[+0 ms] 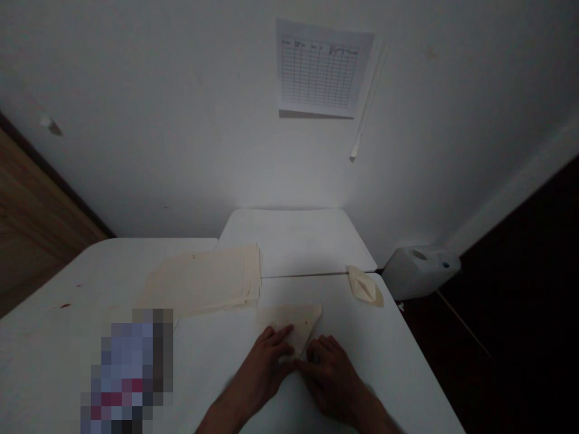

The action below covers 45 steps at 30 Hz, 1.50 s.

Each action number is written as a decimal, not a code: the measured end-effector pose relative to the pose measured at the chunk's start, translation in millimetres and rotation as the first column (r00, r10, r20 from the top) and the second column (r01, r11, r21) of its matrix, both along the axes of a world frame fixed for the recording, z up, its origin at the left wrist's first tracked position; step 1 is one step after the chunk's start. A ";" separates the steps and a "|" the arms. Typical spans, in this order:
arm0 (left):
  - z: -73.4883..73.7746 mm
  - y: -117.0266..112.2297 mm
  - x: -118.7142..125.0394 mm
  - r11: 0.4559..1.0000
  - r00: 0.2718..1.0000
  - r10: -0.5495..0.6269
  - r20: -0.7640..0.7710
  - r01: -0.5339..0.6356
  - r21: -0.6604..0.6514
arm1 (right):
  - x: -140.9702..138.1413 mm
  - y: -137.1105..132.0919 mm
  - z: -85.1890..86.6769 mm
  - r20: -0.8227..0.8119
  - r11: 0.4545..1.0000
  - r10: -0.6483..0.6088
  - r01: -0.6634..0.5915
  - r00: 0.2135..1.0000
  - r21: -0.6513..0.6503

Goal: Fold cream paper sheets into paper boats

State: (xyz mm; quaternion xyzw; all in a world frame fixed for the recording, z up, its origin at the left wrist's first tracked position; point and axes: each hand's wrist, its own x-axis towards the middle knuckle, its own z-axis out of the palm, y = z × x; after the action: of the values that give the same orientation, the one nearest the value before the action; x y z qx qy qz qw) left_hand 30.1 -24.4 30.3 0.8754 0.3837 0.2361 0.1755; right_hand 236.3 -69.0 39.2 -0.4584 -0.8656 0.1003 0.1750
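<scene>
A piece of thin cream paper point(296, 316), folded to a point at its right corner, lies on the white table in front of me. My left hand point(271, 355) holds its lower left part, with the index finger stretched across the top and the thumb at the near edge. At the paper's near lower corner, my right hand point(328, 374) has its fingers curled in and its thumb and index finger pinched on the edge. The two thumbs almost meet there. Exactly how the paper is creased under my fingers is hidden.
Left of my hands lies a stack of cream paper sheets point(203, 277). A folded paper piece point(364, 288) rests near the right edge of the white table point(393, 349). Beyond that edge stands a white plastic jug point(418, 274). A printed chart point(319, 72) hangs on the wall; a blurred-out object point(129, 361) is at left.
</scene>
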 end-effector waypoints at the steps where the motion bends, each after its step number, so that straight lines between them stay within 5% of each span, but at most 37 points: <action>1: -2.3 0.0 -0.5 1.000 1.000 -0.004 0.003 0.004 0.005 | -0.7 -0.6 -1.9 0.008 1.000 -0.017 0.017 1.000 0.000; 12: 8.2 0.3 0.8 0.986 0.995 -0.003 -0.095 -0.013 -0.167 | -1.0 3.2 -18.0 0.024 0.952 -0.294 0.290 0.955 0.100; 23: 6.2 1.2 0.1 0.989 0.995 -0.025 -0.100 0.009 -0.149 | 25.0 27.8 -16.8 0.087 0.883 -0.457 0.440 0.885 0.164; 31: -0.5 -2.9 -3.4 0.990 0.996 -0.009 -0.087 -0.004 -0.141 | 16.7 33.3 -12.6 0.052 0.896 -0.427 0.414 0.903 0.161; 38: -3.0 -0.7 -3.7 0.990 0.994 -0.015 -0.110 -0.001 -0.140 | -4.6 15.8 -11.0 0.042 0.996 -0.084 0.083 0.996 0.012; 45: 2.4 -1.3 -2.8 0.989 0.995 -0.022 -0.096 0.007 -0.151 | 1.8 14.2 -13.9 0.120 0.963 -0.268 0.263 0.956 0.053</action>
State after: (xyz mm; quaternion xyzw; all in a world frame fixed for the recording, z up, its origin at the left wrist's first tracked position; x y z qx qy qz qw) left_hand 27.3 -25.7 32.7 0.8728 0.4022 0.1624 0.2238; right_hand 238.1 -54.8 25.3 -0.5727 -0.8071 0.0309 0.1401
